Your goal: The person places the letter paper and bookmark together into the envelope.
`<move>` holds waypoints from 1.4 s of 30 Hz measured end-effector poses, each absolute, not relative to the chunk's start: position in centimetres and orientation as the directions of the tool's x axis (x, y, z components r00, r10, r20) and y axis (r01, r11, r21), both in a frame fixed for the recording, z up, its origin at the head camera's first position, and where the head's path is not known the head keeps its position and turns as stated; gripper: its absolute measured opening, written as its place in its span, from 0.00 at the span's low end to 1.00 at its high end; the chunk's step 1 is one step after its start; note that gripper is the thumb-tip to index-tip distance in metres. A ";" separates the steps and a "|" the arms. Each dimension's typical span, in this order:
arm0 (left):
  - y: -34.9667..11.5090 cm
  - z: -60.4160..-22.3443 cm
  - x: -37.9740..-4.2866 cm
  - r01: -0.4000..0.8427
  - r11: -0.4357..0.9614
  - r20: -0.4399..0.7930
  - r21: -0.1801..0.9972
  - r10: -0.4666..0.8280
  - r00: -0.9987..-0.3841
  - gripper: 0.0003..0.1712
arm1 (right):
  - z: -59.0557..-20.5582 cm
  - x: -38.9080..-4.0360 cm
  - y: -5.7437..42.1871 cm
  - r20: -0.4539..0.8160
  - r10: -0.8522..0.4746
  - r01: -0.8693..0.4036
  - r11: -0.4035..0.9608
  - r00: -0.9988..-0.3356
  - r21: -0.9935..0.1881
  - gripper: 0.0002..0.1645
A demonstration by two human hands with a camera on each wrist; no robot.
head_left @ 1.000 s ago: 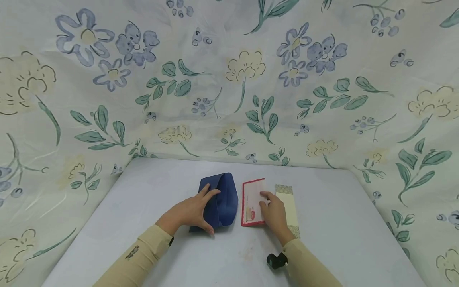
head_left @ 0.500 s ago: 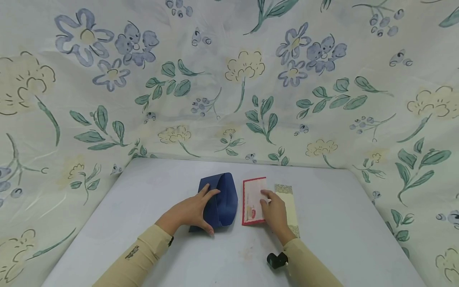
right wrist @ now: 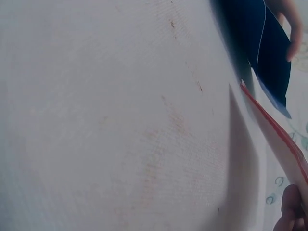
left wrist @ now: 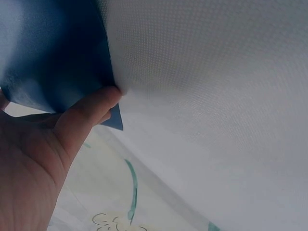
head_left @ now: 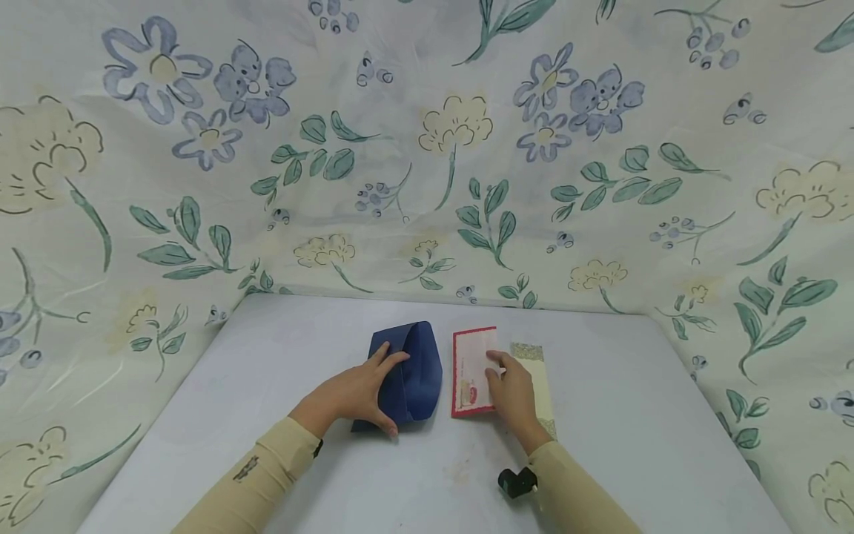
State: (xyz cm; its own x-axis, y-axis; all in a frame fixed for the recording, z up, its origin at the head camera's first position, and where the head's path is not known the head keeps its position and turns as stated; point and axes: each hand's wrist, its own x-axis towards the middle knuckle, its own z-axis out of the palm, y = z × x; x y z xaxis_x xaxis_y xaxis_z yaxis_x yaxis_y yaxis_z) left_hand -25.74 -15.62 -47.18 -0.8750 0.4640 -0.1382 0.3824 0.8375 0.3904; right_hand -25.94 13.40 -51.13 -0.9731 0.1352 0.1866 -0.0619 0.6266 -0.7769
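The envelope [head_left: 396,389] lies left of the table's middle with its flap [head_left: 428,378] spread to the right; whether anything is inside cannot be seen. The left hand [head_left: 356,389] holds it, fingers fanned across the front near the mouth and thumb at the near edge. To its right is a card [head_left: 471,363], outside the envelope, its right edge pinched by the right hand [head_left: 515,393]. In the right wrist view the card tilts up off the table [head_left: 620,393], casting a shadow.

The envelope is smooth dark blue paper, its flap tapering with cut corners. The card is a pale pink rectangle bordered in red, with a small picture at its near end. Farther right lies a strip [head_left: 540,382], cream with speckled bands at its far and near ends, partly hidden by the right hand. The table is white and finely textured, with a faint reddish smudge [head_left: 460,471] nearer the person.

A narrow gap runs between flap and card, another between card and strip at their far ends. The table's far edge meets a flowered sheet [head_left: 394,156], well beyond all three.
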 end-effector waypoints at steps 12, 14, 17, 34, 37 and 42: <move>-15.7 -47.5 -26.0 0.396 0.834 -0.130 0.384 0.473 -0.871 0.77 | -50.8 -26.0 13.4 0.191 0.140 -0.061 0.631 -0.972 -0.773 0.19; -15.7 -47.4 -26.0 0.397 0.834 -0.129 0.384 0.474 -0.871 0.77 | -50.7 -26.0 13.5 0.191 0.138 -0.063 0.630 -0.972 -0.774 0.19; -15.6 -47.4 -26.0 0.399 0.833 -0.129 0.383 0.476 -0.870 0.77 | -50.5 -26.1 13.5 0.195 0.137 -0.067 0.627 -0.971 -0.776 0.19; -15.7 -47.7 -26.1 0.396 0.837 -0.131 0.379 0.472 -0.872 0.77 | -50.1 -26.2 13.1 0.244 0.141 -0.103 0.629 -0.960 -0.771 0.19; -15.7 -47.6 -26.1 0.396 0.835 -0.132 0.380 0.473 -0.871 0.77 | -50.1 -26.3 13.0 0.249 0.146 -0.104 0.630 -0.957 -0.770 0.19; -15.6 -47.6 -26.1 0.396 0.834 -0.131 0.384 0.474 -0.871 0.77 | -50.2 -26.3 12.8 0.241 0.150 -0.096 0.627 -0.959 -0.773 0.19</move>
State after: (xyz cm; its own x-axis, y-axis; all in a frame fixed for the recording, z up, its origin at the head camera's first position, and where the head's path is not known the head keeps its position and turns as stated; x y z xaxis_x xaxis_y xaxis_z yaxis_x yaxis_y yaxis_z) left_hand -26.06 -15.62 -47.60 -0.8708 0.4739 -0.1311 0.3961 0.8341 0.3840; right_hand -26.35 12.80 -50.22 -0.9588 0.1501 0.2413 -0.0964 0.6269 -0.7731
